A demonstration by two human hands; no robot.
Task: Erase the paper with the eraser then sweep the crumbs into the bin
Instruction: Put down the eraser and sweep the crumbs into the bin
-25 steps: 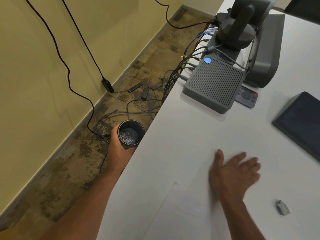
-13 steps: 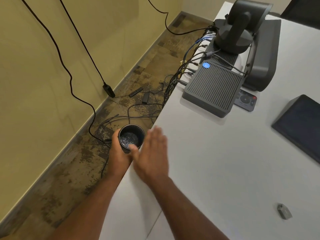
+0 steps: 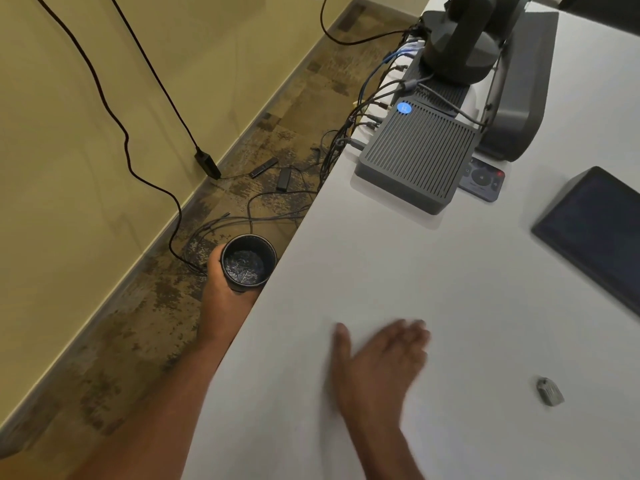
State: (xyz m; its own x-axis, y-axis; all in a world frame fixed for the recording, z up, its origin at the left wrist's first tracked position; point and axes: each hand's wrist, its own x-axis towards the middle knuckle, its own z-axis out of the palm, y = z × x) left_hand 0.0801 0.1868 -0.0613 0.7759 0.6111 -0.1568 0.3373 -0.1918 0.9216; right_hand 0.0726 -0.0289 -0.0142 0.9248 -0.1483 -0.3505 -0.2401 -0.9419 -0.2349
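My left hand (image 3: 221, 296) grips a small black round bin (image 3: 248, 263) and holds it just below the left edge of the white table (image 3: 398, 265), mouth up, with dark bits lying in its bottom. My right hand (image 3: 379, 358) lies flat and open on the tabletop, fingers spread and blurred by motion, a forearm's length right of the bin. A small grey eraser (image 3: 549, 391) lies on the table at the lower right, apart from both hands. I cannot make out the paper's edges or any crumbs against the white surface.
A grey ribbed box (image 3: 415, 157) with cables, a grey camera stand (image 3: 485, 57) and a remote (image 3: 481, 180) stand at the table's far side. A dark tablet (image 3: 592, 233) lies at right. Cables (image 3: 249, 209) trail over the floor along the yellow wall.
My right hand swept left to the table edge by the bin, then drew back right onto the tabletop. The left hand kept the bin at the edge.
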